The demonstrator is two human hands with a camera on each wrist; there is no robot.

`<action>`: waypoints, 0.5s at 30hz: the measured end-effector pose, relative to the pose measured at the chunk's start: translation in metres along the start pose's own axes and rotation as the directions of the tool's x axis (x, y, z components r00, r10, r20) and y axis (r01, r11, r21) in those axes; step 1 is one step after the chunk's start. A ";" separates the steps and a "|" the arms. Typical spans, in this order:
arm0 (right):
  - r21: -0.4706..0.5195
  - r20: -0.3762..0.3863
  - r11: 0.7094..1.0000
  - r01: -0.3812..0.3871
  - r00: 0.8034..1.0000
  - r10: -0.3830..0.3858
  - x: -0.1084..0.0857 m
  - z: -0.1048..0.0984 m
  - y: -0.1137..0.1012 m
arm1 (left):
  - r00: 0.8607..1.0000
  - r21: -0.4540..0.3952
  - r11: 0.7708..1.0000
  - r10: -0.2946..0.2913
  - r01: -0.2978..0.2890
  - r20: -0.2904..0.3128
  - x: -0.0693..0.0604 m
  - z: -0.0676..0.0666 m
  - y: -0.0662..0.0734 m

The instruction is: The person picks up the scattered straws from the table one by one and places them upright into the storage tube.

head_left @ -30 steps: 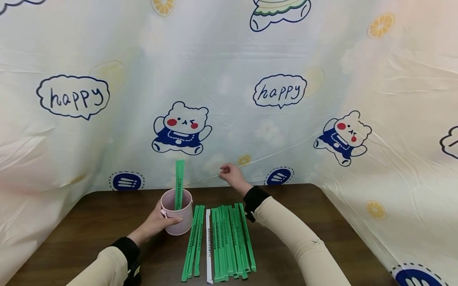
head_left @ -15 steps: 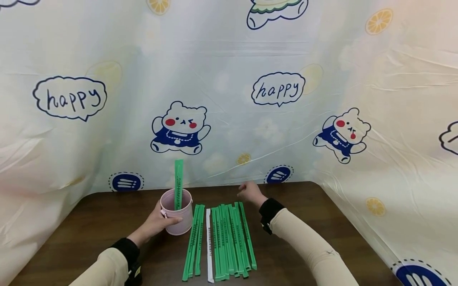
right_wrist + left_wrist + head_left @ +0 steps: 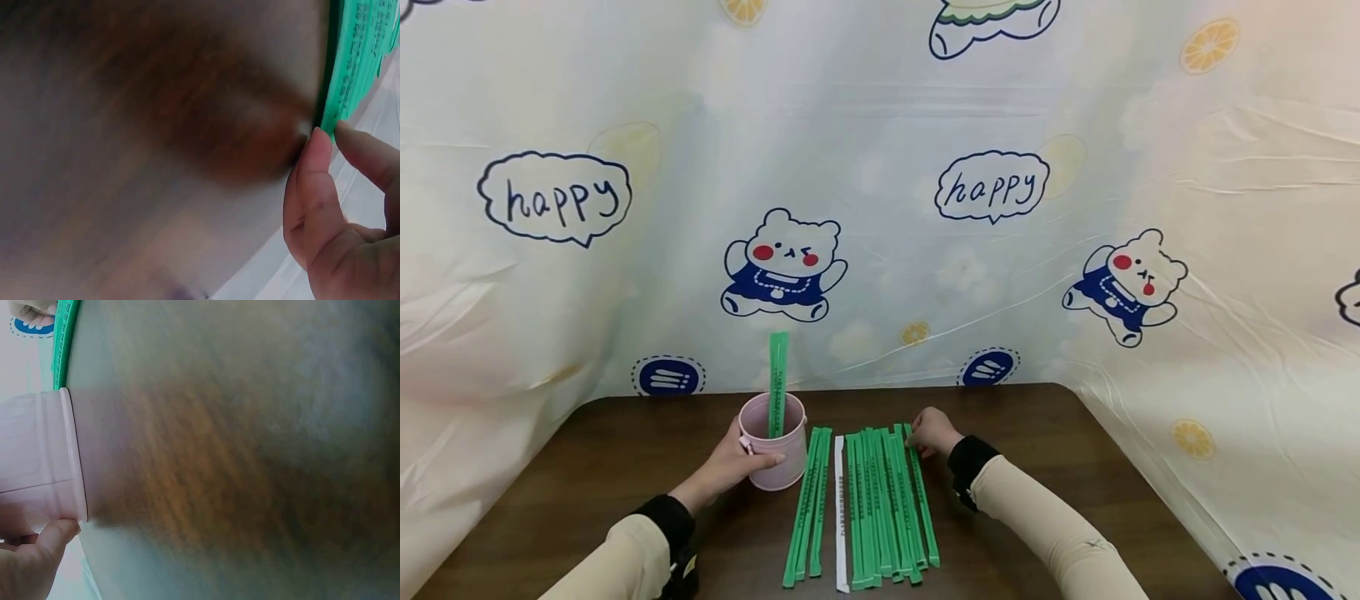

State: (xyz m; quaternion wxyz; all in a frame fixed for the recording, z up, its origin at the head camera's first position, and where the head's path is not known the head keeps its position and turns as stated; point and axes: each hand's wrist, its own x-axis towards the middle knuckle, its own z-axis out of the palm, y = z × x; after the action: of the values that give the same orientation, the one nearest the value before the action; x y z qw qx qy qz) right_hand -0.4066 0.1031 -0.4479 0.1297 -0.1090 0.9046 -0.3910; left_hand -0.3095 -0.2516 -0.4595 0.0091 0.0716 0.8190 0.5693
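Observation:
My left hand [image 3: 730, 463] grips the pink bucket [image 3: 778, 471] around its side; in the left wrist view the thumb presses near the bucket's [image 3: 37, 456] edge. Green packets [image 3: 778, 383] stand upright inside it. To its right lie several long green packets [image 3: 872, 508] side by side, with one white packet [image 3: 839, 517] among them. My right hand [image 3: 934, 432] is at the far end of the rightmost green packet [image 3: 922, 500]. In the right wrist view, thumb and fingertips of the hand [image 3: 344, 219] pinch the end of a green packet [image 3: 344, 75].
The brown wooden table [image 3: 1037, 500] extends around the things. Behind it hangs a pale curtain [image 3: 880, 167] printed with bears, orange slices and the word "happy".
My right hand has come down from above the table's back edge to the far end of the rightmost green packet. My left hand keeps its grip on the bucket.

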 end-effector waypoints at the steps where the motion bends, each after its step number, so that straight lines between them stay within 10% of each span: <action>1: -0.006 -0.010 1.000 0.003 1.000 -0.003 0.000 0.001 0.000 | 1.000 -0.004 1.000 -0.005 0.005 0.007 0.000 0.000 0.001; 15: 0.010 -0.047 0.999 -0.047 0.998 0.048 -0.002 0.008 -0.003 | 1.000 0.005 1.000 -0.022 0.022 0.007 -0.001 0.000 0.002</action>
State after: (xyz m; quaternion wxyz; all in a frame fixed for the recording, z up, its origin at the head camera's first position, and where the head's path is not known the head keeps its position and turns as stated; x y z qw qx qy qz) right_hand -0.4020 0.0963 -0.4511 0.1179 -0.0776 0.9081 -0.3942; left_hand -0.3085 -0.2510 -0.4576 0.0182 0.0645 0.8210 0.5670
